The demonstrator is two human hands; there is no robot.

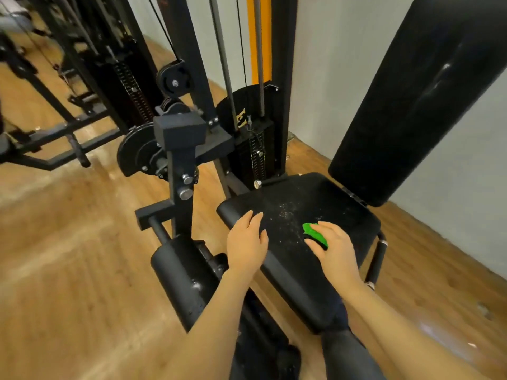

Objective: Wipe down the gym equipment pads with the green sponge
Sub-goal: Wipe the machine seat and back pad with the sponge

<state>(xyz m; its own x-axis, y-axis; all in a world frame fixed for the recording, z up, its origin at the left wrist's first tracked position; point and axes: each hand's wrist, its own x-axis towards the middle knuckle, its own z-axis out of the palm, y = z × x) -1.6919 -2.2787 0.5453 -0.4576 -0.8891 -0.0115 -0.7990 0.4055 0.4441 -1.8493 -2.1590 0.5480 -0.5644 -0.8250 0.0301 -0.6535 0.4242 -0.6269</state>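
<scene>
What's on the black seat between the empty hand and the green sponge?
In the head view, only bare black seat pad with scattered white specks lies between the left hand and the green sponge that the right hand holds.

I'm in a gym: my seat pad (296, 223) belongs to a black cable machine, with its weight stack (253, 149) just behind it, a pulley (174, 83) up beyond that, and more steel frames (55, 127) across the wooden floor (68, 242).

On seat pad (296, 215): sponge (315, 233) right, left hand (247, 242) left; backrest pad (417, 100) behind, roller pad (178, 275) left.
</scene>
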